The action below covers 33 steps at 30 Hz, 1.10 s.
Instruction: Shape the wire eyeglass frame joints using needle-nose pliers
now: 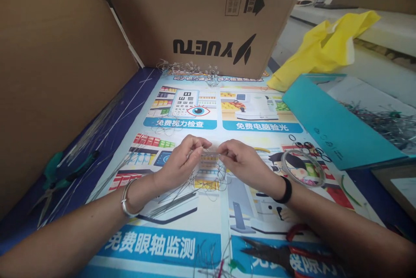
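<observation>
A loose frame of thin bent wire (222, 178) hangs between my two hands above the printed sheet (208, 217). My left hand (186, 158) pinches its left end between thumb and fingertips. At the other end, the fingertips of my right hand (242, 161) are closed on the same wire. The finest strands between the fingertips are too thin to make out fully. Straight cut wires (173, 204) lie on the sheet near my left wrist. Right of my right hand rests a clear roll of tape (302, 167), with several black rings (308, 147) beside it.
Green-handled pliers (61, 178) and long wires (107, 139) lie at left. Red-handled cutters (276, 252) and wire scraps (211, 256) are at the front. Cardboard (201, 17) walls the back, with wire pieces (195, 70) below. A teal box (341, 126) of wire bits and yellow bag (321, 48) stand right.
</observation>
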### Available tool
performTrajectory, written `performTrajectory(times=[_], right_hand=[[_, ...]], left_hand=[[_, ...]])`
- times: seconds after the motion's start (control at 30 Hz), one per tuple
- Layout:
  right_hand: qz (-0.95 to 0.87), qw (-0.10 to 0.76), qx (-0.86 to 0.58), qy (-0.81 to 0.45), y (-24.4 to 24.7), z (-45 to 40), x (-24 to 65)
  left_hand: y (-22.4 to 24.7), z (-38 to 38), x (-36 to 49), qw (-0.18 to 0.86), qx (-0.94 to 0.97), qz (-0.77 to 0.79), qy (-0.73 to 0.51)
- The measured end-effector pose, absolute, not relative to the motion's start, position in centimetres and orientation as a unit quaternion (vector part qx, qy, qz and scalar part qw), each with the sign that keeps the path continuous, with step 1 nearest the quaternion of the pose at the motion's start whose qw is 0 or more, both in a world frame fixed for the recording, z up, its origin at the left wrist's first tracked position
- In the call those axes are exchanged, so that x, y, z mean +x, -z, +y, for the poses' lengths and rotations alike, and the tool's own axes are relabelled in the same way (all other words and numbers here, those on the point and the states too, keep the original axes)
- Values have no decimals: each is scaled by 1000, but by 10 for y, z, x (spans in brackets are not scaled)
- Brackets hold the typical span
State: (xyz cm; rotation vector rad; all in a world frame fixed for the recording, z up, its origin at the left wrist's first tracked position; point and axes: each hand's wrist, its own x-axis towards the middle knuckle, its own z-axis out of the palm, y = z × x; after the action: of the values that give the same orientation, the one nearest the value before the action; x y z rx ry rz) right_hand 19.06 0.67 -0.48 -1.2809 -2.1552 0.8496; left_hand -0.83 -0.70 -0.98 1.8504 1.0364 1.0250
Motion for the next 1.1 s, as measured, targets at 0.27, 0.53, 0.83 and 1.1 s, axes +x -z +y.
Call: performTrajectory(times=[0.27, 0.53, 0.83, 1.1], right_hand=[[-820, 215, -466, -251, 8, 5, 184], [-827, 243, -437, -257, 9, 2, 186], [-829, 243, -462, -202, 8, 1, 182], [-822, 178, -497, -216, 6, 1, 178]], left_hand=[[12, -7, -9, 380, 728, 410, -398], [11, -8, -9, 389, 722, 395, -414], [12, -7, -8, 378, 722, 403, -417], [12, -7, -8, 384, 723, 403, -410]])
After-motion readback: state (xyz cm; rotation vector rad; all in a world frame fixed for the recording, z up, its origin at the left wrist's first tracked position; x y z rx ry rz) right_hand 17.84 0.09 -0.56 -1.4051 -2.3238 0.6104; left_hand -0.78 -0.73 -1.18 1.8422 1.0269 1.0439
